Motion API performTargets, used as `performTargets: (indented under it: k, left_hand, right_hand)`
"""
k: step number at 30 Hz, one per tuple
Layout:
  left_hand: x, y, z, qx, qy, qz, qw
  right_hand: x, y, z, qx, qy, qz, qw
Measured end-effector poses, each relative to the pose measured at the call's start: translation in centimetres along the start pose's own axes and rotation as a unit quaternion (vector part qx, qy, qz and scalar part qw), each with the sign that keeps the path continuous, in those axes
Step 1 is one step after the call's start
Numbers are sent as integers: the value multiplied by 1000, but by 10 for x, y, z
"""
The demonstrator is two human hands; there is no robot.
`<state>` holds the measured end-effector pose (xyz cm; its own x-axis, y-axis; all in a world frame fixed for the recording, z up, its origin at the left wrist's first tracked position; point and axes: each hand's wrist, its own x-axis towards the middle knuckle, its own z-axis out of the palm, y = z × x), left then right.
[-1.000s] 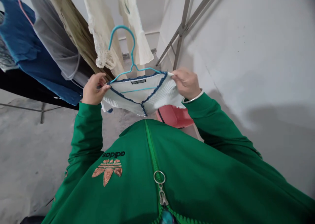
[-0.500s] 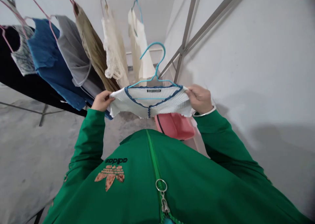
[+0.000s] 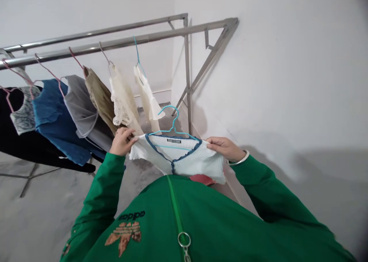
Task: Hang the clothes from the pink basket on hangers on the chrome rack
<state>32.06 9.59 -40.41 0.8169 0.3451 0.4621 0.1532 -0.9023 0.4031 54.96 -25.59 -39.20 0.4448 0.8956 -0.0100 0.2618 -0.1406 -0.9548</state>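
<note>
Whereas the earlier frame cuts off above the garments, the metal rail (image 3: pixel 123 43) now shows from 10 to 12 o'clock, and the white top (image 3: pixel 189 162), on its blue hanger (image 3: pixel 173 128), sits lower in view, towards 6 o'clock. Pink basin (image 3: pixel 202 179) mostly covered. Left hand (image 3: pixel 123 141): grip closed, pinching the top's shoulder at its 10 o'clock. Right hand (image 3: pixel 227 149): grip closed on the shoulder at 2 o'clock.

Assorted garments (image 3: pixel 79 104) hang from a metal rack (image 3: pixel 161 35).
</note>
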Motion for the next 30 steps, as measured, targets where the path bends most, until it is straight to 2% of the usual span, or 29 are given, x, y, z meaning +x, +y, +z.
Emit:
performTargets:
  k: [3, 6, 8, 13, 19, 21, 23, 27, 28, 30]
  left_hand:
    - [16, 37, 9, 121, 36, 7, 992]
    - [24, 67, 27, 195, 12, -44, 980]
    - [26, 76, 38, 214, -7, -75, 974]
    - [27, 72, 46, 216, -27, -92, 972]
    - [24, 60, 37, 182, 59, -94, 977]
    - [19, 60, 33, 182, 80, -80, 977]
    - [12, 63, 28, 194, 77, -51, 977]
    - [1, 67, 17, 179, -3, 47, 983]
    - [0, 65, 14, 169, -2, 55, 984]
    - [3, 56, 8, 150, 39, 40, 987]
  right_hand:
    - [-4, -5, 1, -30, 21, -8, 999]
    - [-7, -4, 4, -47, 53, -19, 997]
    - [-9, -2, 5, -58, 76, -21, 995]
    - [-9, 7, 6, -83, 113, -15, 990]
    - [-2, 10, 7, -105, 134, -2, 986]
    - [0, 10, 7, -107, 137, -2, 985]
    - [3, 9, 8, -109, 144, -6, 984]
    - [5, 8, 6, -134, 157, -23, 978]
    - [6, 7, 5, -143, 158, -29, 977]
    - [5, 5, 2, -160, 157, -42, 974]
